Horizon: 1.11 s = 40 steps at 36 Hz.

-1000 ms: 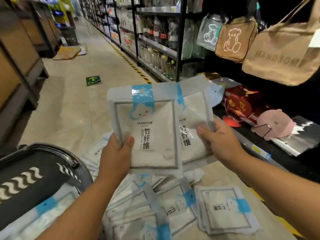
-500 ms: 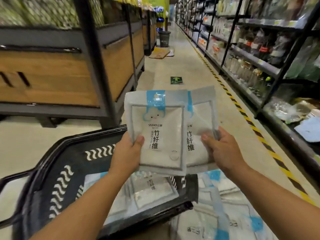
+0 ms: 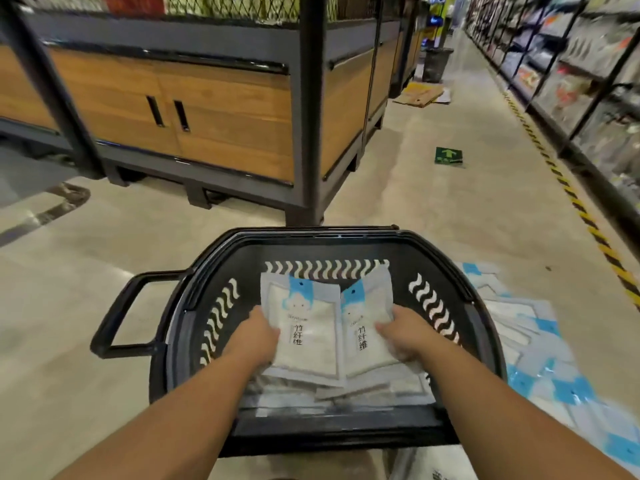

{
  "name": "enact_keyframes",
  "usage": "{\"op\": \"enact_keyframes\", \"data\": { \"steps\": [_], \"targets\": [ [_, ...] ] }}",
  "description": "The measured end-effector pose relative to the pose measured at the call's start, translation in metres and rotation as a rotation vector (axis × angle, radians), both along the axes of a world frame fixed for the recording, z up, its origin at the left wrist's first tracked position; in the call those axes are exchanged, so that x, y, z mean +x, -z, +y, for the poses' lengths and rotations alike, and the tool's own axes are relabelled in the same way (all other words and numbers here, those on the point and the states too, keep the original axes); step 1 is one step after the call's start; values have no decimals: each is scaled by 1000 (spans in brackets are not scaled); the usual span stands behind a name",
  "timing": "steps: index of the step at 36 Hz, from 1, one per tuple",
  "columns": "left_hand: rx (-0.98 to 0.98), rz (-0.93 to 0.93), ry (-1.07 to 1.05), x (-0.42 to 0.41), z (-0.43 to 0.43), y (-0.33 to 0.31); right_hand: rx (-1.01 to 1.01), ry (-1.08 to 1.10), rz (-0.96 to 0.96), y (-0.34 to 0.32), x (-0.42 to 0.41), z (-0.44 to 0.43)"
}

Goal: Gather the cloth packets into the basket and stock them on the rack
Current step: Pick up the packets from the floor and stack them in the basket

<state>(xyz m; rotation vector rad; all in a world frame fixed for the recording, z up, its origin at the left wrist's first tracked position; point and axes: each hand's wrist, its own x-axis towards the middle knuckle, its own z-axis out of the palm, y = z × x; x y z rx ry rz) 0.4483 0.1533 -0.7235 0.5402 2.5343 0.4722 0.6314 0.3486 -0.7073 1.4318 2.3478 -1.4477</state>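
Green arrow sticker (image 3: 449, 156) and flattened cardboard (image 3: 420, 95) lie beside a wooden cabinet (image 3: 225, 112).

The basket (image 3: 433, 244) is showing black walls pierced by pale wavy slots. The cloth packets (image 3: 308, 336) inside are showing grey-white faces, sky-blue top bands and black characters; the floor pile (image 3: 540, 344) at 4 o'clock is wearing the same colours. At 2 o'clock, a yellow-and-black striped line (image 3: 582, 210) is running past a green arrow sign (image 3: 449, 156) on the beige floor (image 3: 433, 216).

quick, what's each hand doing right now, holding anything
Left hand: grips the left white-and-blue plastic cloth packet, down inside the black plastic basket.
Right hand: grips the right white-and-blue cloth packet.
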Motion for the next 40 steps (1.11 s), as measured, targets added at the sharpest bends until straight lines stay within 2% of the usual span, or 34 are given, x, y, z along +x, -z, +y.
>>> {"op": "enact_keyframes", "data": {
  "steps": [4,10,12,14,16,19,21,23,33,37,40],
  "targets": [
    [-190,0,66,-9,1,17,103,-77,-220,21,2,11],
    [-171,-45,-23,-22,-4,32,223,-161,-545,30,3,7],
    [-146,-64,-33,-23,-6,39,203,-143,-595,34,1,7],
    [-178,-63,38,-20,-7,42,233,-184,-626,35,-2,4],
    [-262,-19,160,-15,-5,44,320,-320,-684,31,-5,-1],
    [-312,-80,411,-11,-1,52,242,-550,-671,32,-12,-7],
    [-394,-156,580,-12,-1,58,133,-683,-734,35,-14,-7],
    [-488,-181,644,-16,-2,64,99,-751,-809,36,-12,-5],
    [-469,-145,624,-23,-3,74,196,-784,-919,45,-11,-2],
    [-449,-145,605,-24,0,69,205,-752,-887,40,-11,-1],
    [-378,-128,551,-21,3,67,291,-637,-798,38,-9,-2]
  ]
}}
